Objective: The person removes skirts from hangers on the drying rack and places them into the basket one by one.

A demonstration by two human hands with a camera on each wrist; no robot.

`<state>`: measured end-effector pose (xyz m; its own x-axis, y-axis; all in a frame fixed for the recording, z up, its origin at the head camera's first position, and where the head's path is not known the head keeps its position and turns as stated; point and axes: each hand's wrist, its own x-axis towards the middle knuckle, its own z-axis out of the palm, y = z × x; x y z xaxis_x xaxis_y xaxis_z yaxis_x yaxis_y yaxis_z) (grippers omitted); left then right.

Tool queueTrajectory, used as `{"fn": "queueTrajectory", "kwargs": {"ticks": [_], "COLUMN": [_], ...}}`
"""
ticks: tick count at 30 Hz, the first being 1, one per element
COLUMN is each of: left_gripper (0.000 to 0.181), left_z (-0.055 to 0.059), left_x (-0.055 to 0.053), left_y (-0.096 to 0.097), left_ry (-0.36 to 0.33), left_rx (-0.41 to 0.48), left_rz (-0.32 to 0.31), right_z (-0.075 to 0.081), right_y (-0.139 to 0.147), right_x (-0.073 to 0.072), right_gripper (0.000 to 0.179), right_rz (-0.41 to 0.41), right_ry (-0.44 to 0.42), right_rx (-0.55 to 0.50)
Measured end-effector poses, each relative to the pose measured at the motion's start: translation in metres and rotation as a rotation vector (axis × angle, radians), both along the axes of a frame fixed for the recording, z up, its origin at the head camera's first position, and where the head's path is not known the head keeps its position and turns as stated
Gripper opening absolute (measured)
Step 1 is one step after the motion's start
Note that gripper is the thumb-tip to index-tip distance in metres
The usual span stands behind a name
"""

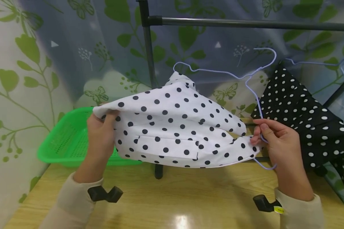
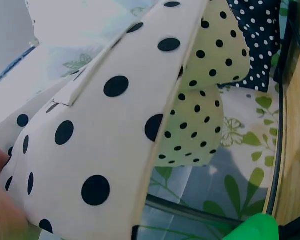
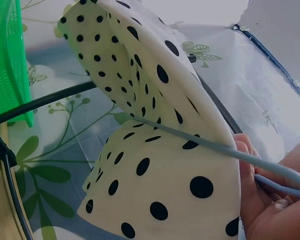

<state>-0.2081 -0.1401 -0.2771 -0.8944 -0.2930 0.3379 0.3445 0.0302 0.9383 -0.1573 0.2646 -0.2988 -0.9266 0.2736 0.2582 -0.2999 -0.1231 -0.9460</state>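
A white garment (image 1: pixel 166 127) with black polka dots and a stitched pocket-like strip is held stretched sideways in the head view. My left hand (image 1: pixel 101 130) grips its left edge, thumb in front. My right hand (image 1: pixel 281 143) pinches the wire of a pale lilac hanger (image 1: pixel 223 72) at the garment's right end. The hanger's hook points up and its left arm runs to the garment's raised top corner. In the right wrist view the hanger wire (image 3: pixel 200 142) passes into the garment's fold (image 3: pixel 140 90), and my right fingers (image 3: pixel 247 170) are right at the cloth's edge.
A green perforated basket (image 1: pixel 66 156) stands on the wooden table (image 1: pixel 126 197) behind my left hand. A dark metal rack (image 1: pixel 232 22) stands at the back. On the right, a black garment with white dots (image 1: pixel 312 127) hangs from another lilac hanger (image 1: pixel 318 63).
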Motion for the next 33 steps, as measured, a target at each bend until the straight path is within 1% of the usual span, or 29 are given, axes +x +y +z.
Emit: {"fn": "queueTrajectory", "kwargs": {"ticks": [2,3,5,7,9,11,12,14,17,20,23,27,30,33], "left_gripper": [0.014,0.014,0.009,0.002,0.005,0.009,0.006,0.001,0.002,0.004,0.006,0.004,0.005,0.007], "left_z": [0.001,0.002,0.002,0.002,0.002,0.003,0.003,0.005,0.01,0.017,0.024,0.031,0.036,0.041], "left_x": [0.001,0.002,0.001,-0.001,-0.003,-0.004,-0.003,-0.002,0.0,0.001,0.001,0.001,0.0,0.0], "left_y": [0.0,0.0,-0.001,-0.002,-0.002,-0.003,-0.004,-0.005,-0.008,-0.01,-0.013,-0.016,-0.02,-0.024], "left_ry": [-0.002,0.002,0.021,0.05,0.071,0.079,0.078,0.073,0.076,0.097,0.112,0.122,0.134,0.13], "left_rx": [-0.021,-0.011,0.047,0.133,0.212,0.241,0.248,0.232,0.19,0.162,0.134,0.104,0.101,0.106], "left_rz": [-0.011,-0.023,-0.048,-0.07,-0.08,-0.071,-0.066,-0.047,-0.007,0.025,0.035,0.022,0.026,0.049], "right_z": [-0.001,-0.002,-0.002,-0.003,-0.004,-0.004,-0.005,-0.006,-0.005,-0.004,-0.004,-0.004,-0.005,-0.007], "right_y": [0.001,0.002,0.003,0.004,0.005,0.005,0.006,0.006,0.006,0.006,0.006,0.007,0.008,0.009], "right_x": [0.001,0.002,0.003,0.003,0.004,0.003,0.003,0.002,0.001,0.001,0.0,0.001,0.001,0.002], "right_gripper": [0.014,0.014,0.013,0.013,0.013,0.013,0.013,0.013,0.013,0.013,0.013,0.014,0.013,0.013], "right_rz": [0.005,0.01,0.021,0.036,0.051,0.06,0.066,0.074,0.083,0.098,0.109,0.103,0.097,0.092], "right_ry": [0.0,0.002,0.016,0.034,0.057,0.071,0.073,0.07,0.071,0.086,0.093,0.08,0.07,0.062], "right_rx": [-0.001,-0.007,-0.022,-0.036,-0.042,-0.041,-0.045,-0.048,-0.05,-0.051,-0.062,-0.047,-0.028,-0.021]}}
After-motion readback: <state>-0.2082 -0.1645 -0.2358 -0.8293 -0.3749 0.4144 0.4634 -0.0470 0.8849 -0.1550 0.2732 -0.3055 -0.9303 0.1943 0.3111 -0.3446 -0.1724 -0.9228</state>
